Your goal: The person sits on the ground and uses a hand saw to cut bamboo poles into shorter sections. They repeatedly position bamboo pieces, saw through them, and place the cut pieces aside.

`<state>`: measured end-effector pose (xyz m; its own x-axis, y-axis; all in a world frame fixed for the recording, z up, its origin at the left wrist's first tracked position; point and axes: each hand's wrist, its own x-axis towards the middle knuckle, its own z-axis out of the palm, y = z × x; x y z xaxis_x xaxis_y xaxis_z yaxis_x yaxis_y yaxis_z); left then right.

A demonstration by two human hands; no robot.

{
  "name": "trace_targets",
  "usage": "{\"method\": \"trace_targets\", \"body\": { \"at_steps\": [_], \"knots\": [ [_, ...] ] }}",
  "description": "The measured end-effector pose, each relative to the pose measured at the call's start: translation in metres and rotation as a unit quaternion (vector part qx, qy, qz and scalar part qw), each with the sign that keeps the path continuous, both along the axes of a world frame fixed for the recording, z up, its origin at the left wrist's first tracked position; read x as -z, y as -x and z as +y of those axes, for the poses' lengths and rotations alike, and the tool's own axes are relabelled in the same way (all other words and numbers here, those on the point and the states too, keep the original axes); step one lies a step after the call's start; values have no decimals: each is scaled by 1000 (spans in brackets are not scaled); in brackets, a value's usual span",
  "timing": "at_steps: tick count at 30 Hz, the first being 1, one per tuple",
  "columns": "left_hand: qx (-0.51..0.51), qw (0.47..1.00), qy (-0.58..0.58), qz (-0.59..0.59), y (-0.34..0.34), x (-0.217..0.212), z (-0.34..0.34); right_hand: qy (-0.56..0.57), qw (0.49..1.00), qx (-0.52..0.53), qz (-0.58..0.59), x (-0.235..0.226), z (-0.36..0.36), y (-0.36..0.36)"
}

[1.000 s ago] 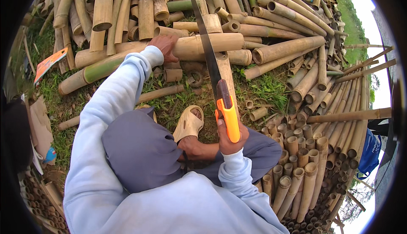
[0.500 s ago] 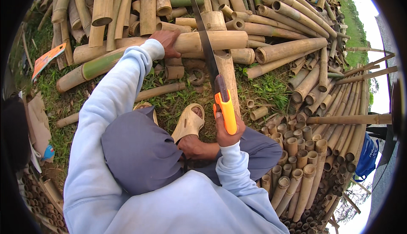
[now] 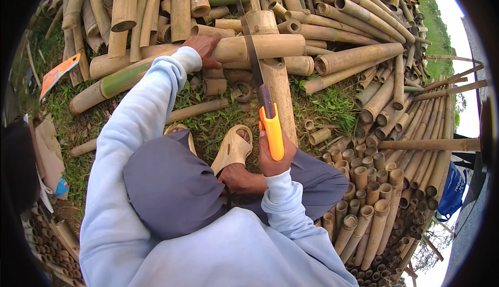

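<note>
My right hand (image 3: 274, 157) is closed around the orange handle of a hand saw (image 3: 253, 53). The long dark blade points away from me and lies across a bamboo pole (image 3: 260, 47). Gripping that same pole left of the blade is my left hand (image 3: 204, 49), its fingers wrapped over it. The pole lies sideways across a thicker upright-looking bamboo post (image 3: 276, 84) that runs toward me under it. Whether the blade has cut into the pole cannot be made out.
Beyond the pole lies a heap of cut bamboo pieces (image 3: 179, 14). Bamboo tubes (image 3: 364, 214) stand packed on the right. A long greenish bamboo pole (image 3: 122, 81) rests on the grass at left, near an orange sheet (image 3: 60, 74). A blue bag (image 3: 451, 193) is at far right.
The saw handle and my right hand have shifted slightly left and toward the far side. My left hand keeps its place on the bamboo pole.
</note>
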<state>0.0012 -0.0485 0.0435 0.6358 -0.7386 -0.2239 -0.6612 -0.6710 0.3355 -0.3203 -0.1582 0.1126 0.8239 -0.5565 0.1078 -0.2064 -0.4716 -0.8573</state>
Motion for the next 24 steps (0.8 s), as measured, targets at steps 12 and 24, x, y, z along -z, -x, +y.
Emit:
{"method": "trace_targets", "body": {
  "at_steps": [12,24],
  "knots": [
    [0,1000,7,0,-3,3,1,-32,999,-25,-4,7,-9,-1],
    [1,1000,17,11,-1,4,-1,-2,999,-20,40,-2,1,39]
  ]
}}
